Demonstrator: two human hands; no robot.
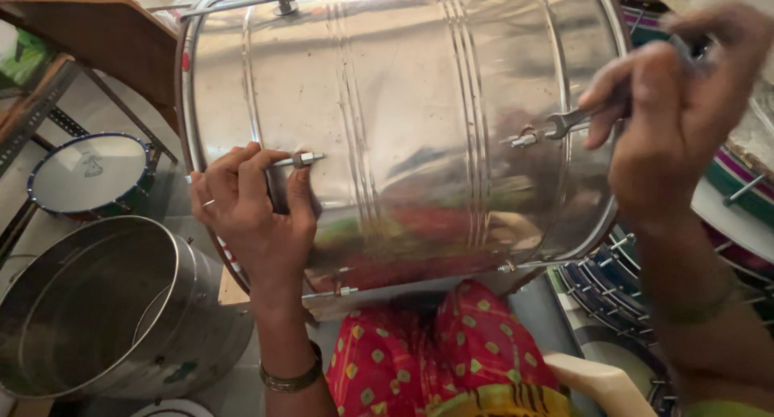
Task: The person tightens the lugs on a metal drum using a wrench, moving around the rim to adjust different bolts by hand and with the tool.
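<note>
Left hand pinching tension rod on steel drum shell, right hand gripping spanner

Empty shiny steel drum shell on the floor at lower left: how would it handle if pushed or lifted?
The empty steel drum shell lies tilted on its side, so its round wall would probably roll when pushed. It looks like thin sheet metal with nothing inside, so likely light for its size. The polished surface may be slippery; gripping the open rim seems safer.
</note>
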